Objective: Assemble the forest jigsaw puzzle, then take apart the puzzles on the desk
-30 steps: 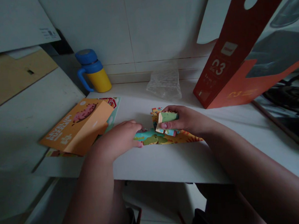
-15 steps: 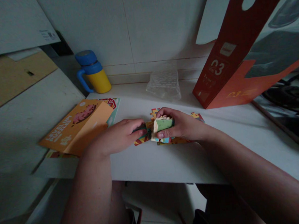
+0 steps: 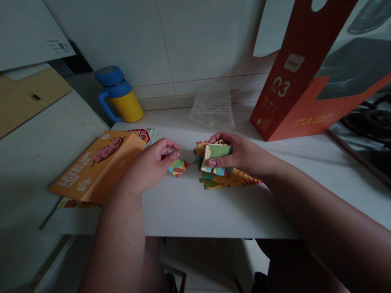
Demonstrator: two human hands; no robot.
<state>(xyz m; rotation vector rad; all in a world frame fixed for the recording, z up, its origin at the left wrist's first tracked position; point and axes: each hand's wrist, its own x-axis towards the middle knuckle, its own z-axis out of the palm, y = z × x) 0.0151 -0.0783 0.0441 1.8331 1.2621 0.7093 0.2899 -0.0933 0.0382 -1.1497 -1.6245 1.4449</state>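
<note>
Puzzle piece (image 3: pixel 179 167) now apart from the stack (image 3: pixel 218 151).

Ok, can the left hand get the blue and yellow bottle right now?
Probably yes: nothing tall stands between the left hand and the bottle. But that hand's fingers seem to hold a puzzle piece, so they'd likely need freeing first.

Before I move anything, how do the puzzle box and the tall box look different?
The puzzle box lies down; the tall box stands upright. The puzzle box looks smaller than the tall box. The puzzle box is mostly orange, while the tall box also has a dark red side. Both show orange and pale print.
</note>
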